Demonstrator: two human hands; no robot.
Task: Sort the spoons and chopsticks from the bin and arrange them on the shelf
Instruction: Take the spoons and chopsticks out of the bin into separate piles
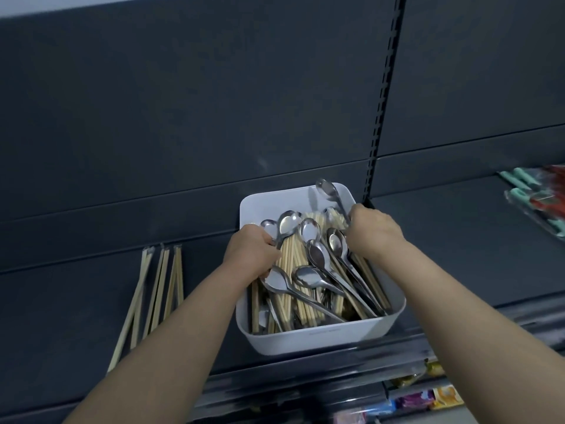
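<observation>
A white bin [321, 338] stands on the dark shelf [76, 316], filled with several metal spoons [316, 255] and wooden chopsticks [290, 270]. My left hand [249, 254] reaches into the bin's left side, its fingers curled around a bundle of chopsticks and spoon handles. My right hand [374, 229] is at the bin's right rim and grips the handle of a raised spoon [328, 189], whose bowl points up toward the back wall. Three pairs of chopsticks [153, 295] lie in a row on the shelf left of the bin.
A slotted upright [383, 96] divides the dark back panel just right of the bin. Packaged goods with teal handles [538, 194] lie on the shelf at far right. Colourful packets [428, 399] sit on a lower shelf at the bottom right.
</observation>
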